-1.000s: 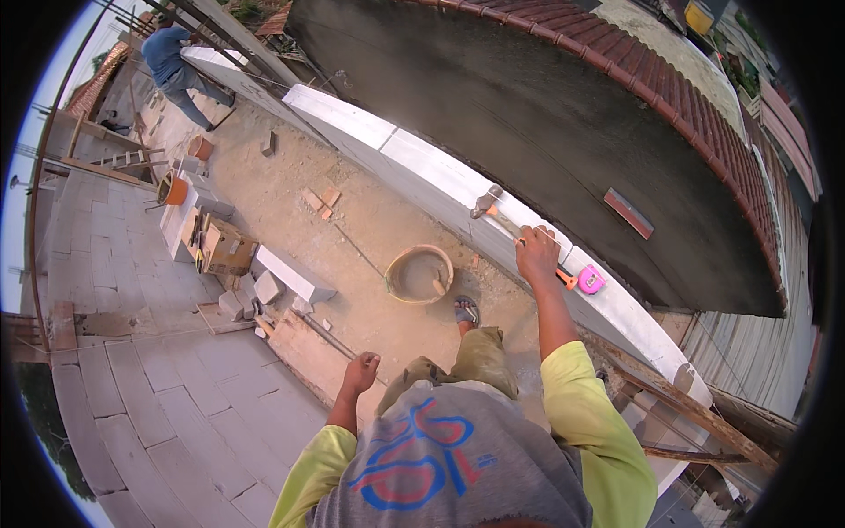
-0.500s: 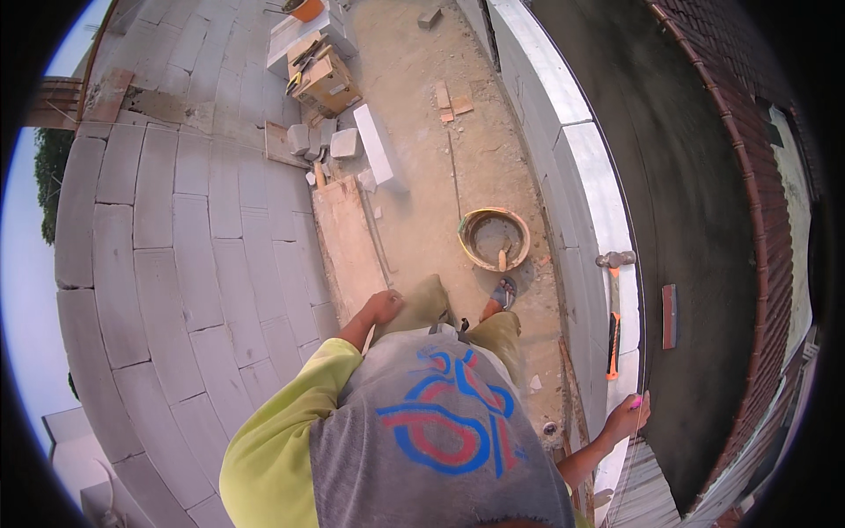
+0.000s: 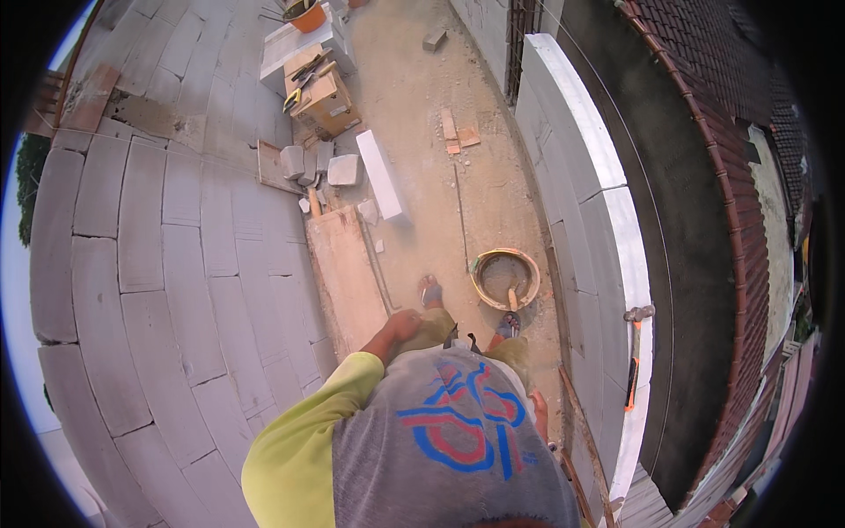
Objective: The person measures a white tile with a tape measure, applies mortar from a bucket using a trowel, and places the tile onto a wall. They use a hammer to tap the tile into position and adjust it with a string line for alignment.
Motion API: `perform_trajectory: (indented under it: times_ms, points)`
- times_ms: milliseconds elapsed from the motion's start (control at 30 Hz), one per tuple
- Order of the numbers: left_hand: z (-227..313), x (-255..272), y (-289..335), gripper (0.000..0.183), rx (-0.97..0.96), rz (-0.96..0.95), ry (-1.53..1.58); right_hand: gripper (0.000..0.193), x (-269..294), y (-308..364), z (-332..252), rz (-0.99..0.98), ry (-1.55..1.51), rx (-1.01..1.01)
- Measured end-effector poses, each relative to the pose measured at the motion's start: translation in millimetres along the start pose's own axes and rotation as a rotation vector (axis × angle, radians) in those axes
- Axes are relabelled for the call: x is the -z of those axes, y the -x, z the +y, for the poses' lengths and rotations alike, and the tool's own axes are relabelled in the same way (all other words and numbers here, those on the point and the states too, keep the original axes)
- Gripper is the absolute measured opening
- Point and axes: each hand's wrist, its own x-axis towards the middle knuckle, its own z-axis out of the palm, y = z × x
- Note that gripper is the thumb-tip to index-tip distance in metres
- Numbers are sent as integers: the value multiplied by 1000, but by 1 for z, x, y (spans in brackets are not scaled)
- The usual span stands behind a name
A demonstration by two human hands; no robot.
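Note:
My left hand (image 3: pixel 406 325) hangs beside my left thigh, near the end of a wooden board (image 3: pixel 348 268). Its fingers are curled in, and I see nothing in them. At my right side, my right hand (image 3: pixel 540 412) shows only in part past the edge of my shirt; its fingers are hidden. Nearest to it on the right stands a low wall of pale blocks (image 3: pixel 607 251). On the wall's white top lies a hammer (image 3: pixel 634 361) with an orange and black handle. A round bucket (image 3: pixel 476 280) of grey mortar, with a wooden-handled tool (image 3: pixel 512 299) in it, stands ahead of my feet.
A tall block wall (image 3: pixel 189 264) rises on the left. Along it are a white block (image 3: pixel 382 179), broken block pieces (image 3: pixel 345 170) and a cardboard box (image 3: pixel 326 104) with tools on top. A string (image 3: pixel 656 216) runs beside the right wall. Sticks (image 3: pixel 585 440) lean low at right.
My right hand has left the wall and string, where it held something pink, and come back to my side. I have shifted left. A red and grey piece beyond the wall no longer shows.

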Motion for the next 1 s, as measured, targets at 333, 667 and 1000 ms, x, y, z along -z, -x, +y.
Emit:
perform_trajectory:
  times_ms: [333,667,1000]
  points:
    - [-169,188,-31,56,130,235,142,18,-200,-10,-85,-35,183,179]
    - [-225,224,-28,61,263,183,188,25,-274,-104,-56,50,107,212]
    - [-136,258,-83,54,78,36,-18,12,-259,-107,48,669,760,903]
